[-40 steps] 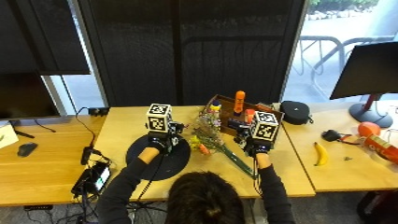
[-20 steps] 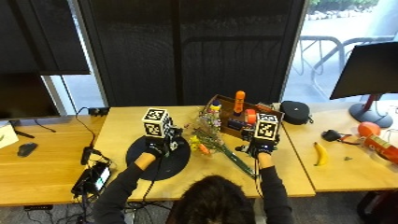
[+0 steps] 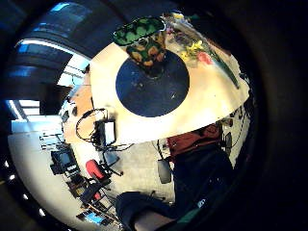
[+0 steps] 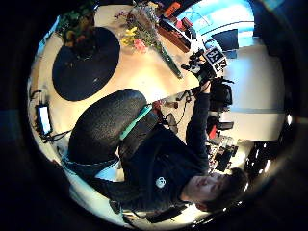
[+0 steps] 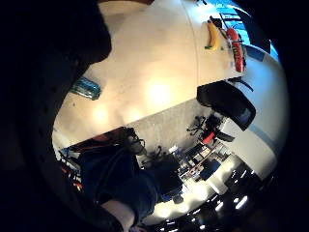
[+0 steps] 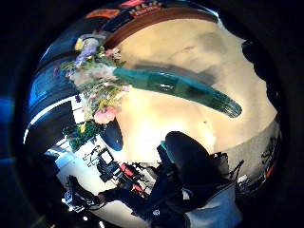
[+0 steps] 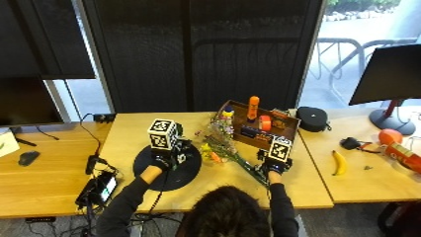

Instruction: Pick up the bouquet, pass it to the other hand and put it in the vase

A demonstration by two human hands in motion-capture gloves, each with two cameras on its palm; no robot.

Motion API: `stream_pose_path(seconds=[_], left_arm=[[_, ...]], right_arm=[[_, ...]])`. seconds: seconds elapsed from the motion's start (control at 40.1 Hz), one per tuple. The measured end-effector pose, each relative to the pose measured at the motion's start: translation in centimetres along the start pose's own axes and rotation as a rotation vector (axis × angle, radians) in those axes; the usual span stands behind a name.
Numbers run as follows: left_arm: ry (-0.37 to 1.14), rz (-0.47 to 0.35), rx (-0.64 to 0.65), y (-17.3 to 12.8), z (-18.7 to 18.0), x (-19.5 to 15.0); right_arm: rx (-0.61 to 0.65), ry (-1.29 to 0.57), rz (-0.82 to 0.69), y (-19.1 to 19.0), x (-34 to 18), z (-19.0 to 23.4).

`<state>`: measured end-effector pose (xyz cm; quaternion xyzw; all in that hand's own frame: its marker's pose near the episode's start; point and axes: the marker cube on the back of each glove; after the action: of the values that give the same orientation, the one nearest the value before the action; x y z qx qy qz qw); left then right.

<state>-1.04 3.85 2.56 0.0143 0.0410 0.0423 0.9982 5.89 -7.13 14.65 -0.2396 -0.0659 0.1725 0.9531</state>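
The bouquet lies on the light wooden table, its flowers beside the round black mat and its green-wrapped stems pointing to the table's front edge. A vase with a green and yellow pattern stands on the mat. My left hand hovers over the mat next to the vase and holds nothing. My right hand hovers by the stem end, and the right thumb side palm view shows the bouquet lying free on the table below it.
A brown tray holding an orange bottle stands behind the bouquet. A black case and a banana lie to the right. A small device with cables sits at the table's left front corner.
Both hands have drawn back slightly toward the table's front edge, the right one closer to the stem end. The bouquet and vase have not moved.
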Motion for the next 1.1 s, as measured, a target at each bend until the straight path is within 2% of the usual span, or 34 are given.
stream_pose_path(seconds=[0.05, 0.075, 0.2, 0.274, 0.474, 0.549, 0.749, 0.848, 0.923, 1.098], left_arm=[[0.002, -0.002, -0.007, 0.1, 0.1, -0.1], [0.002, -0.002, -0.010, 0.2, 0.2, -0.1], [0.006, -0.003, -0.020, 0.0, 0.9, -0.2], [0.005, -0.006, -0.031, 0.1, 1.1, -0.2], [0.004, -0.007, -0.041, 0.4, 1.3, -0.4], [0.016, -0.003, -0.044, 0.5, 1.5, -0.5], [0.017, 0.003, -0.077, 0.7, 2.2, -0.4], [0.008, 0.004, -0.073, 1.3, 1.9, -0.3], [0.000, -0.001, -0.068, 1.6, 1.6, -0.5], [0.004, -0.014, -0.078, 1.0, 1.9, -1.3]], right_arm=[[-0.084, 0.001, 0.024, -0.7, 0.1, 1.3], [-0.076, 0.006, 0.028, -1.2, 0.2, 1.8], [0.198, 0.002, 0.012, -0.6, -0.4, 2.5], [0.273, 0.002, 0.035, -0.4, -0.7, 3.1], [0.244, 0.110, 0.046, 0.4, -2.4, 5.8], [0.291, 0.094, 0.065, 0.6, -2.7, 5.9], [0.324, -0.004, 0.104, 0.5, -4.0, 7.0], [0.353, 0.020, 0.116, 0.6, -4.6, 7.5], [0.440, 0.004, 0.092, 0.3, -4.9, 7.4], [0.749, -0.108, 0.084, -0.8, -4.6, 6.1]])
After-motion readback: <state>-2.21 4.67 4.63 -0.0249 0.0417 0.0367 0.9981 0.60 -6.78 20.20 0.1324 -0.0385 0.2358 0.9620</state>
